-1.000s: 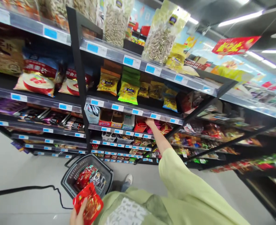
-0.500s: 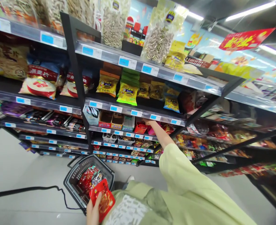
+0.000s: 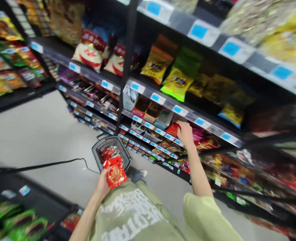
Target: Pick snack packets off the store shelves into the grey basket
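Observation:
My left hand (image 3: 103, 182) is closed on the edge of a red snack packet (image 3: 116, 176) with a food picture on its front. The packet is held in front of my shirt, overlapping the near side of a grey shopping basket (image 3: 95, 154) on the floor. Inside that basket lie several red and dark packets (image 3: 110, 152). My right hand (image 3: 185, 132) reaches to a lower shelf, its fingers curled down at a red box (image 3: 171, 130) with red contents. Blur and the curled fingers hide what is between the fingertips.
Open cartons (image 3: 151, 112) stand left of the red box, and pink and red packets (image 3: 205, 139) lie to its right. A shelf edge with price tags (image 3: 179, 110) runs just above my right hand. A black cord (image 3: 62, 162) stretches left from the basket.
The view has turned left and tilted down, bringing more floor and a left shelf into sight. My right hand now shows more fully at the red box. My left hand still holds the packet.

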### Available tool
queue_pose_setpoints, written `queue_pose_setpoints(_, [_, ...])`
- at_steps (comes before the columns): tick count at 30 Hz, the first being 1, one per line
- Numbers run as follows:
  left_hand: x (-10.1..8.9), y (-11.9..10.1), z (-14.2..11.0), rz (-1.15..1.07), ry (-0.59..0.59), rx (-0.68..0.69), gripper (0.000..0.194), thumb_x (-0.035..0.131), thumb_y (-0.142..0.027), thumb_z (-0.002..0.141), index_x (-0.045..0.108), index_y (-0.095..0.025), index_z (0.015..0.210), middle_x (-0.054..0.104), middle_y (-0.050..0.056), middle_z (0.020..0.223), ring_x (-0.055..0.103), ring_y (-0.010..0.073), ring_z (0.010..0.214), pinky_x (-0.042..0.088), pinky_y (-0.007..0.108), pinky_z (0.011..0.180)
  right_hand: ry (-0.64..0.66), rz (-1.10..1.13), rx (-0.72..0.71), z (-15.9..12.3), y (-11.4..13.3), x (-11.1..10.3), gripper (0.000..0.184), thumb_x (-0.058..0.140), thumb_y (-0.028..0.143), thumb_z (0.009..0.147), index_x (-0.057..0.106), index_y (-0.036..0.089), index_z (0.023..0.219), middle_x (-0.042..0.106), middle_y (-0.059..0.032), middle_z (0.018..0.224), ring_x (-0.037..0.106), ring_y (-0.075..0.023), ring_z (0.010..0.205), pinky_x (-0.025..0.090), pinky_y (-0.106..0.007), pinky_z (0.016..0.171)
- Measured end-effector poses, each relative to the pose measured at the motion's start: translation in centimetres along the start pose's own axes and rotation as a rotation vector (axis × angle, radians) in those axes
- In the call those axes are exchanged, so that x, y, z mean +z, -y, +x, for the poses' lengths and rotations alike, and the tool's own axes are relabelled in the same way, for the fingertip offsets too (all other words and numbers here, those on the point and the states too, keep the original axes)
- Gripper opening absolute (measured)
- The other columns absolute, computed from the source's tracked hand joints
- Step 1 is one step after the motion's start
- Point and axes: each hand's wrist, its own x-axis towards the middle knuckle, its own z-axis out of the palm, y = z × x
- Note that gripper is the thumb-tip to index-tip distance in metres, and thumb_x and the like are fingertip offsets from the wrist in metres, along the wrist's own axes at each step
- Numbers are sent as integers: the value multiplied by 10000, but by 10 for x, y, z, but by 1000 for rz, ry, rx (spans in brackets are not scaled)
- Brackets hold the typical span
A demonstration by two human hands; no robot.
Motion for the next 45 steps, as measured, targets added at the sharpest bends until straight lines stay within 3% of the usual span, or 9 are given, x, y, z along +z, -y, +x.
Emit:
queue_pose_setpoints(3, [4,-1,6,8,113,71,183,653,-204,718,686,-123,879,763,73,815,721,217,718,581,350,749,-88,240,-14,-59,71,36,298,460,273,947,671,155,1122,681,-150,1166,568,-287,1138,422,-457,1015])
queue_pose_setpoints(8, [9,6,20,145,202,248,352,762,-351,682,698,-136,953,761,66,910,701,210,796,537,335,808,551,835,50,-163,208,100,374,401,434,1003,655,216,1170,726,-75,1054,669,-226,902,501,-344,840])
queue_pose_setpoints(11, [4,11,26,318,231,332,390,756,-455,703,703,-140,928,753,57,888,682,204,782,523,316,775,595,1097,286,-191,242,118,536,277,544,1012,692,208,1057,730,-54,911,658,-207,789,505,-308,732])
queue_pose_setpoints(14, [-6,16,28,525,307,401,412,727,-519,735,706,-132,875,746,60,853,669,212,777,524,322,758,595,1317,467,-197,237,120,508,466,645,913,682,198,1019,727,-50,873,664,-199,758,529,-303,712])
queue_pose_setpoints(18, [-14,27,28,639,390,436,386,673,-473,819,692,-150,1030,742,82,981,683,234,903,535,360,845,686,1421,593,-193,219,119,451,793,509,708,644,195,996,737,-34,844,683,-187,692,565,-321,704])
queue_pose_setpoints(24, [-14,30,25,571,330,447,390,780,-382,738,648,-169,1037,719,55,931,677,172,795,549,315,787,469,1458,808,-188,232,128,457,797,503,705,605,202,991,724,-26,748,670,-194,595,547,-308,595])
queue_pose_setpoints(37, [-5,22,22,461,295,406,292,767,-374,737,640,-198,933,655,18,901,623,168,822,510,256,730,358,1361,727,-183,240,125,426,573,568,870,691,162,817,676,-27,769,566,-170,698,454,-260,669])
queue_pose_setpoints(41, [-2,26,21,399,334,284,296,698,-432,799,648,-192,965,671,24,932,637,181,843,514,282,770,418,1296,720,-187,240,122,451,551,581,874,683,161,777,655,-17,735,524,-163,666,434,-256,662])
queue_pose_setpoints(45, [-5,30,23,469,300,331,333,678,-469,816,670,-174,973,683,29,937,627,176,833,500,272,771,462,1260,696,-192,239,122,477,527,605,872,663,163,755,620,-10,696,505,-167,664,418,-256,644])
